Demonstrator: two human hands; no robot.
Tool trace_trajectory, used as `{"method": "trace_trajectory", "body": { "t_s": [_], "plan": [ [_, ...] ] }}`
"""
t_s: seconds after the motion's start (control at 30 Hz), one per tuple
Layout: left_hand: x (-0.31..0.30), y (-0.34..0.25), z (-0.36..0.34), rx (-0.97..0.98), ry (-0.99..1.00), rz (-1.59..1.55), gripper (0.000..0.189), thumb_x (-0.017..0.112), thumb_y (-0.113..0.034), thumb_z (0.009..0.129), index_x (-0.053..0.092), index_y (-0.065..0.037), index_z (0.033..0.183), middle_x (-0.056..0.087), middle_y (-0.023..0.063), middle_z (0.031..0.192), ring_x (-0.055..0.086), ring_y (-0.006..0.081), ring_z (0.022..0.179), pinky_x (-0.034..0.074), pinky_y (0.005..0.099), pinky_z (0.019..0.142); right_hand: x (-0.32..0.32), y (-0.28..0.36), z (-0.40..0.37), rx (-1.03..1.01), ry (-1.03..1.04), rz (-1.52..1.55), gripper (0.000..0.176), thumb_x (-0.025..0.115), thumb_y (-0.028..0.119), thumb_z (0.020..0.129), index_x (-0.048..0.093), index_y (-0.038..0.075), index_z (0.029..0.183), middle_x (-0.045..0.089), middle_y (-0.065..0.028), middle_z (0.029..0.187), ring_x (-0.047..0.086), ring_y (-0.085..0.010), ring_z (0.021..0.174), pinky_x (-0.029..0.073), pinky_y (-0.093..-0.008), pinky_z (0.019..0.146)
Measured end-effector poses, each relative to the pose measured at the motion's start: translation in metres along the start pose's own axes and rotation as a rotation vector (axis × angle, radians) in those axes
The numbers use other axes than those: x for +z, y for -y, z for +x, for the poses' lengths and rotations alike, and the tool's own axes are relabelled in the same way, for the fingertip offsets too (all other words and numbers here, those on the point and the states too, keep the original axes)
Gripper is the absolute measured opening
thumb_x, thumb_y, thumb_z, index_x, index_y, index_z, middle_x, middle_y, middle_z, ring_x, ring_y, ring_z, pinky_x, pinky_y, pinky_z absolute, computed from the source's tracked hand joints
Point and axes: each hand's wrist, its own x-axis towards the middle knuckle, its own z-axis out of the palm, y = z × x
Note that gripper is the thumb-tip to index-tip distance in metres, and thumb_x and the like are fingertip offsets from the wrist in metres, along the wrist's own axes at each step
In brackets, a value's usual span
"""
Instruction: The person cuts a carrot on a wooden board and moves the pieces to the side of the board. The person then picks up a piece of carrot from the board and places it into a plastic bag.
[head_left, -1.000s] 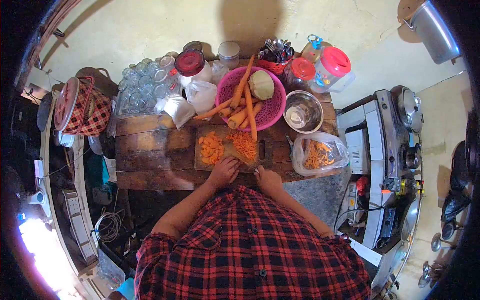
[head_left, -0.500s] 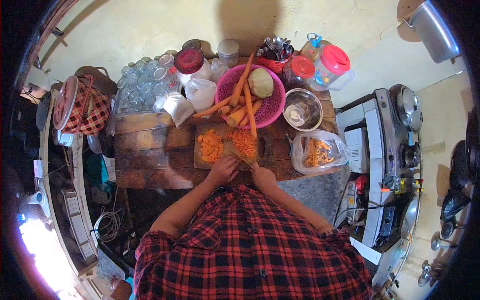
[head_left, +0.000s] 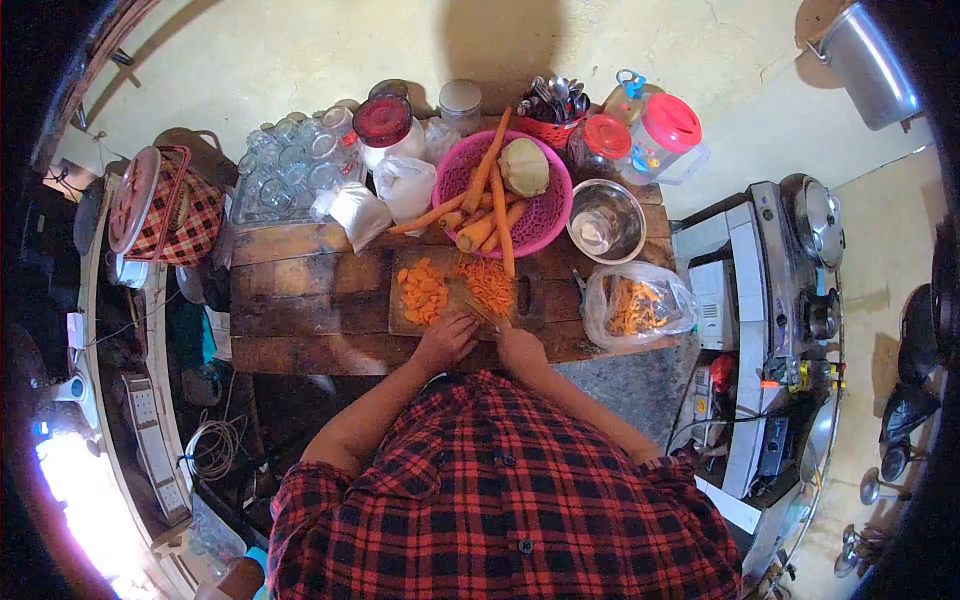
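A wooden cutting board [head_left: 405,322] lies at the table's front edge. On its left side is a pile of carrot slices [head_left: 421,292], and to the right a heap of thin carrot strips [head_left: 487,287]. My right hand [head_left: 522,350] is closed round the handle of a knife [head_left: 480,310], whose blade points away and left across the board. Close beside the blade, my left hand [head_left: 448,342] rests on the board's near edge with fingers bent and together. Whatever lies under those fingertips is hidden.
Behind the board stands a pink basket [head_left: 562,222] with whole carrots and a cabbage-like vegetable. A steel bowl [head_left: 638,238] and a plastic bag [head_left: 680,305] of carrot strips are at right. Glasses [head_left: 290,170], jars and white bags [head_left: 358,215] line the back left.
My right hand has shifted slightly left with the knife, and the blade now sits nearer my left fingers. My left hand stays in nearly the same place.
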Motion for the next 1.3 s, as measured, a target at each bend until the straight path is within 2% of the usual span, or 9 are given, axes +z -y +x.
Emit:
{"method": "trace_trajectory", "body": {
  "t_s": [0.07, 0.17, 0.4, 0.53, 0.6, 0.8, 0.9, 1.17, 1.3],
  "plan": [
    [-0.002, 0.0, 0.0, 0.004, 0.023, 0.019, 0.039, 0.066, -0.019, 0.072, 0.059, 0.001, 0.105, 0.059, 0.0111, 0.104, 0.052, 0.0277, 0.107, 0.043, 0.0383, 0.092, 0.004, 0.001, 0.013, -0.03, 0.033, -0.062, 0.027, 0.04, 0.026, 0.092, 0.044, 0.001, 0.1, 0.061, -0.0237, 0.079, 0.06, -0.0406, 0.075, 0.047, -0.0504, 0.066],
    [-0.008, 0.0, 0.004, 0.024, 0.042, 0.029, 0.04, 0.067, -0.019, 0.072, 0.059, 0.0, 0.106, 0.059, 0.0108, 0.105, 0.052, 0.0272, 0.106, 0.044, 0.0376, 0.09, -0.028, 0.014, -0.011, 0.005, 0.037, -0.079, 0.027, 0.041, 0.027, 0.091, 0.045, 0.001, 0.098, 0.061, -0.0232, 0.08, 0.061, -0.0398, 0.075, 0.048, -0.0494, 0.066],
    [-0.012, -0.005, 0.004, -0.003, 0.045, 0.039, 0.041, 0.067, -0.02, 0.072, 0.058, 0.0, 0.107, 0.059, 0.0103, 0.104, 0.052, 0.0271, 0.106, 0.045, 0.0369, 0.089, 0.008, 0.001, 0.0, 0.081, 0.017, -0.051, 0.026, 0.044, 0.026, 0.09, 0.045, 0.002, 0.099, 0.061, -0.023, 0.077, 0.061, -0.0394, 0.073, 0.048, -0.0492, 0.063],
    [-0.009, -0.004, 0.003, -0.05, 0.08, -0.001, 0.041, 0.067, -0.02, 0.072, 0.058, 0.0, 0.107, 0.059, 0.0102, 0.104, 0.051, 0.027, 0.107, 0.045, 0.037, 0.089, 0.002, 0.004, 0.003, -0.021, -0.034, -0.059, 0.026, 0.044, 0.027, 0.09, 0.043, 0.002, 0.099, 0.062, -0.022, 0.075, 0.061, -0.0395, 0.072, 0.048, -0.0492, 0.062],
    [-0.008, -0.001, 0.003, 0.027, 0.031, 0.024, 0.04, 0.067, -0.019, 0.072, 0.059, -0.001, 0.107, 0.059, 0.0103, 0.105, 0.051, 0.0271, 0.107, 0.044, 0.0367, 0.09, -0.004, 0.001, -0.009, -0.029, -0.032, -0.064, 0.026, 0.045, 0.027, 0.09, 0.043, 0.002, 0.098, 0.062, -0.0215, 0.074, 0.061, -0.0394, 0.072, 0.048, -0.049, 0.062],
    [-0.005, -0.002, 0.0, 0.002, 0.007, 0.037, 0.039, 0.067, -0.018, 0.073, 0.059, 0.0, 0.106, 0.058, 0.011, 0.104, 0.052, 0.0269, 0.106, 0.044, 0.0364, 0.09, 0.015, -0.001, -0.007, 0.098, 0.009, -0.135, 0.024, 0.045, 0.026, 0.09, 0.044, 0.004, 0.098, 0.062, -0.021, 0.074, 0.061, -0.039, 0.071, 0.049, -0.0486, 0.061],
    [-0.003, 0.0, 0.001, 0.02, 0.018, 0.033, 0.039, 0.067, -0.019, 0.073, 0.059, 0.0, 0.107, 0.059, 0.0112, 0.103, 0.052, 0.027, 0.104, 0.044, 0.0366, 0.089, 0.008, 0.004, 0.0, -0.007, -0.056, -0.065, 0.025, 0.043, 0.028, 0.091, 0.043, 0.004, 0.098, 0.062, -0.022, 0.075, 0.062, -0.0391, 0.072, 0.048, -0.0491, 0.061],
    [-0.006, -0.005, 0.001, -0.007, 0.033, 0.024, 0.038, 0.066, -0.018, 0.073, 0.059, 0.0, 0.106, 0.058, 0.0108, 0.105, 0.051, 0.0274, 0.104, 0.044, 0.0365, 0.089, 0.008, -0.003, -0.017, 0.109, 0.056, -0.061, 0.027, 0.043, 0.026, 0.09, 0.043, 0.002, 0.104, 0.062, -0.0231, 0.075, 0.062, -0.0394, 0.072, 0.049, -0.0502, 0.062],
    [-0.009, -0.003, 0.002, 0.005, 0.046, 0.022, 0.038, 0.066, -0.017, 0.074, 0.058, 0.001, 0.107, 0.057, 0.011, 0.106, 0.051, 0.0281, 0.105, 0.044, 0.0367, 0.089, 0.007, 0.008, 0.005, 0.022, -0.007, -0.031, 0.028, 0.043, 0.026, 0.09, 0.043, 0.002, 0.105, 0.062, -0.0233, 0.076, 0.062, -0.0399, 0.073, 0.049, -0.0503, 0.063]
  ]
}}
